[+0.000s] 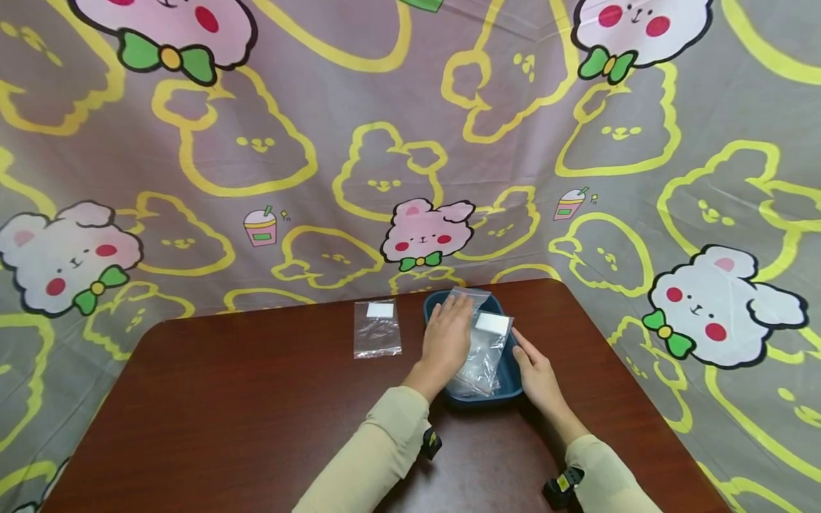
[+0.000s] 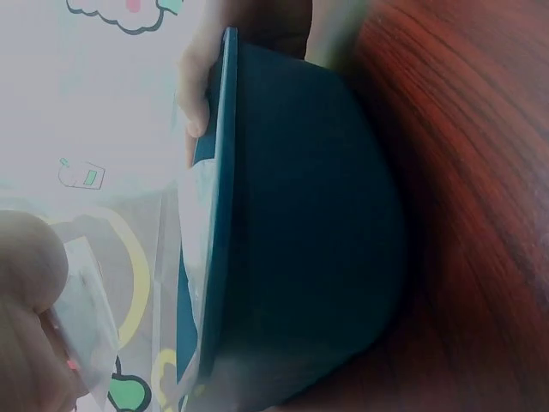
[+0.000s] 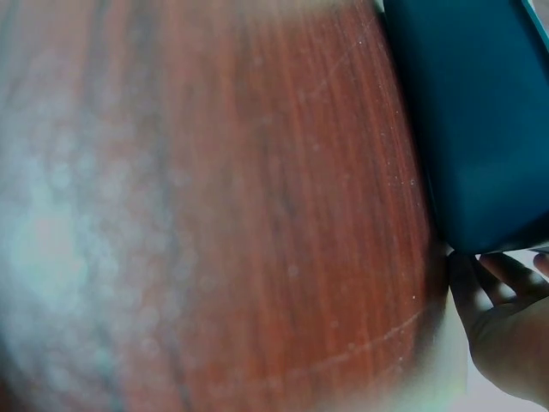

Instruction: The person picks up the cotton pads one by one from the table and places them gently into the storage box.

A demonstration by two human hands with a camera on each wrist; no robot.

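A dark blue plastic basin (image 1: 516,377) stands on the table, with clear plastic bags (image 1: 481,360) inside it; one bears a white label (image 1: 493,323). My left hand (image 1: 448,335) is over the basin's left side, and a clear plastic bag (image 2: 88,296) shows at its thumb and fingers in the left wrist view. Its fingertips are partly hidden. At the right side, my right hand (image 1: 537,374) grips the basin's rim, a finger lying over the edge in the left wrist view. The right wrist view shows this hand (image 3: 510,330) against the basin wall (image 3: 480,129).
Another clear bag with a white label (image 1: 377,329) lies flat on the table, left of the basin. The brown wooden table (image 1: 244,399) meets a cartoon-printed cloth (image 1: 321,171) at the back and right.
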